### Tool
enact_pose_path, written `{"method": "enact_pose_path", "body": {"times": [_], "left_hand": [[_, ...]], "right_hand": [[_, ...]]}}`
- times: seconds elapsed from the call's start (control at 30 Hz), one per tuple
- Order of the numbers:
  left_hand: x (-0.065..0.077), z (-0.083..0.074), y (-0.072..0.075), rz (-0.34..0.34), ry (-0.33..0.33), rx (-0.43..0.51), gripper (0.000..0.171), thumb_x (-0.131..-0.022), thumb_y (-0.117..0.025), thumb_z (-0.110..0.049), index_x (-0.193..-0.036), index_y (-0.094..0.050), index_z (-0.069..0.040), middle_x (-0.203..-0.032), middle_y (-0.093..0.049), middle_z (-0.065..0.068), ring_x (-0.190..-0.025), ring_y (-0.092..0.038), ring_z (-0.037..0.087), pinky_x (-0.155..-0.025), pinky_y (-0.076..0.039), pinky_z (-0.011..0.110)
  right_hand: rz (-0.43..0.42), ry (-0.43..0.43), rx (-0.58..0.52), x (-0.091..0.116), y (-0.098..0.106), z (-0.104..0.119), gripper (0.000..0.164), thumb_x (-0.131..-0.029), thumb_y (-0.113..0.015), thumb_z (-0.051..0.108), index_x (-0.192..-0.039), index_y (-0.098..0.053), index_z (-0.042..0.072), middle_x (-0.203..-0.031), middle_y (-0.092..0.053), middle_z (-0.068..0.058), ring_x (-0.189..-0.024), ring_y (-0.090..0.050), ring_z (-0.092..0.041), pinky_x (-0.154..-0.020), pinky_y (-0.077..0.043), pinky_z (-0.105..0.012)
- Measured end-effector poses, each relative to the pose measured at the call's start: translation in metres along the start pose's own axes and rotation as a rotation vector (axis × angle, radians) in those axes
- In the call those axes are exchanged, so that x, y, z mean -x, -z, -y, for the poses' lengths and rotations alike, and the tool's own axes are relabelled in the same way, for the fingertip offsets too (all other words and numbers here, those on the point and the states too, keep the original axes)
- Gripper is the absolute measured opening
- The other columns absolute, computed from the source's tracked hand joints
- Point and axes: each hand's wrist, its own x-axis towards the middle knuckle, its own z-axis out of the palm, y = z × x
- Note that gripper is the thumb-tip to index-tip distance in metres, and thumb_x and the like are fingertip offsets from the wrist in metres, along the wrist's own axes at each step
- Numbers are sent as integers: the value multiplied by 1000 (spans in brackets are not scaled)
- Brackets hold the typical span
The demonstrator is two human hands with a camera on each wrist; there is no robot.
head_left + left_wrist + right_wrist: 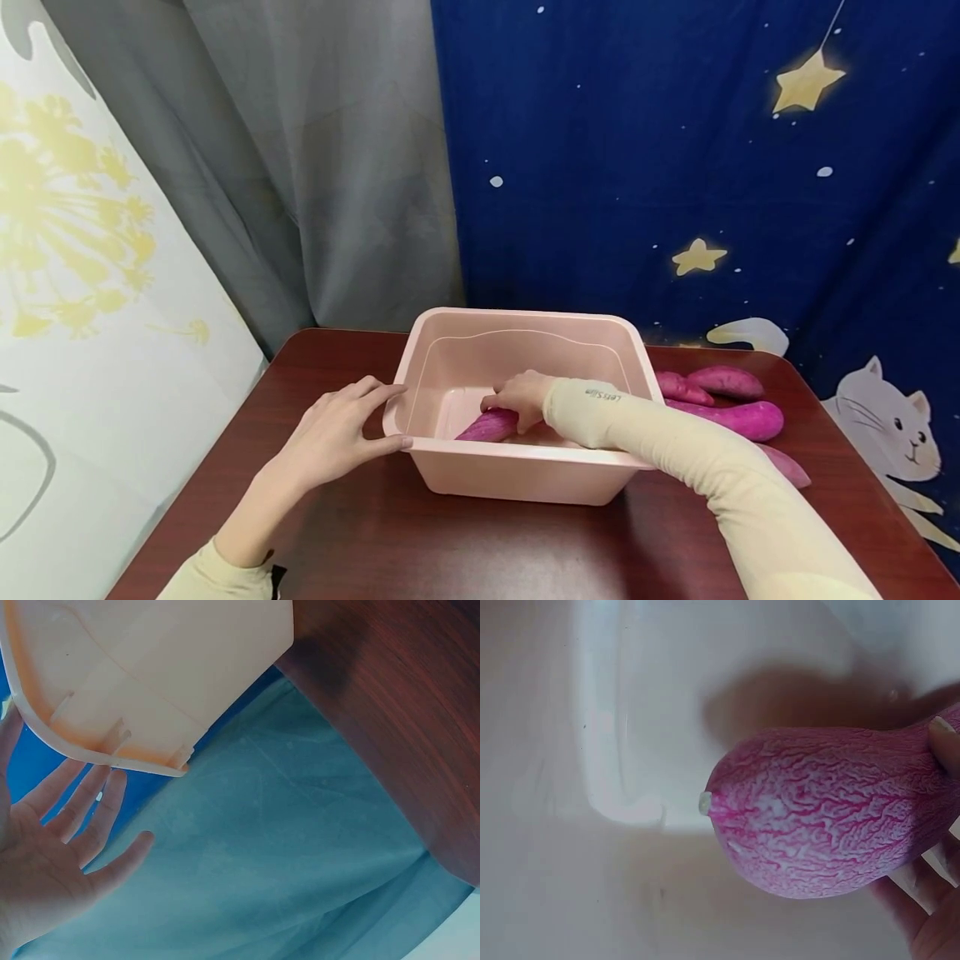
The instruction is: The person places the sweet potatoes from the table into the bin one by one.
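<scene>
The pink rectangular plastic basin (517, 477) stands on the dark-red wooden counter (360, 546), between its left and right edges. One elongated purple sweet potato (486, 427) is inside, toward the near wall. Further elongated purple-red sweet potatoes (750, 419) lie right of the basin, toward the counter's right edge. A grey fabric curtain (360, 167) hangs behind the far edge.

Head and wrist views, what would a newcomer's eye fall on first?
Likely the pale pink tub on the table, with the right hand gripping a magenta vegetable inside it. Behind, the blue curtain with yellow stars stands out, and more magenta vegetables lie to the tub's right.
</scene>
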Motion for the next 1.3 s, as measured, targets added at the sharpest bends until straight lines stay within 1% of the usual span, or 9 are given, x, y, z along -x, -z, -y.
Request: {"method": "enact_pose_path", "body": {"times": [0.23, 0.4, 0.53, 0.63, 0.77, 0.87, 1.07, 1.2, 1.3], "left_hand": [[0, -1, 0, 0, -7, -2, 62, -70, -63, -56, -117, -57, -15, -92, -51, -8, -78, -53, 10, -70, -39, 40], [-1, -3, 0, 6, -6, -1, 62, -70, -63, -55, -117, -57, -15, -93, -52, -7, -79, -54, 11, -70, -39, 41], [-1, -3, -1, 7, -7, -1, 61, -70, -63, -55, -117, -57, -15, -93, -52, -7, -79, -54, 11, -69, -39, 40], [0, -3, -1, 2, -8, 0, 61, -70, -63, -55, -116, -57, -15, -92, -52, -7, -77, -53, 10, -69, -39, 40], [1, -2, -1, -6, -6, 2, 61, -70, -63, -55, -116, -58, -16, -91, -51, -8, -76, -52, 9, -68, -39, 40], [0, -1, -1, -8, -7, 4, 60, -70, -63, -55, -116, -58, -16, -91, -51, -8, -75, -52, 9, -67, -39, 39], [0, -1, 0, -5, -2, 11, 60, -71, -63, -55, -115, -58, -16, -89, -51, -9, -73, -51, 8, -66, -39, 38], [0, -1, -1, -2, 3, 12, 60, -71, -62, -56, -116, -57, -16, -90, -51, -8, -75, -51, 8, -67, -39, 39], [0, -1, 0, -1, 3, 10, 60, -71, -62, -56, -116, -57, -16, -91, -51, -8, -74, -51, 8, -67, -39, 39]], "right_hand": [[-1, 17, 21, 3, -4, 2, 53, -65, -75, 23, -113, -51, 29, -85, -49, 6, -74, -51, -14, -64, -41, -32], [-13, 8, -6, 7, -5, 4, 51, -66, -75, 21, -111, -53, 28, -83, -48, 6, -73, -51, -14, -63, -40, -29], [-3, -8, -23, 8, -5, 4, 50, -65, -75, 21, -110, -54, 28, -86, -51, 6, -76, -51, -14, -66, -40, -29], [20, -20, -6, 7, -4, 4, 53, -65, -76, 27, -112, -54, 28, -93, -54, 5, -81, -53, -14, -71, -41, -31], [57, -42, 28, 6, 3, 3, 58, -64, -77, 35, -117, -52, 28, -102, -55, 3, -89, -54, -16, -75, -41, -34], [64, -52, 18, 6, 10, 3, 59, -65, -76, 35, -119, -52, 26, -108, -55, 2, -95, -53, -18, -78, -41, -36], [36, -58, -1, 8, 27, 3, 60, -68, -74, 32, -122, -51, 24, -118, -53, 2, -105, -50, -18, -84, -37, -39], [9, -52, 10, 10, 39, 3, 60, -68, -73, 33, -123, -50, 24, -118, -52, 3, -105, -49, -18, -83, -38, -39], [-24, -35, 15, 14, 50, 4, 59, -69, -72, 32, -122, -50, 22, -118, -52, 2, -104, -50, -19, -81, -39, -39]]}}
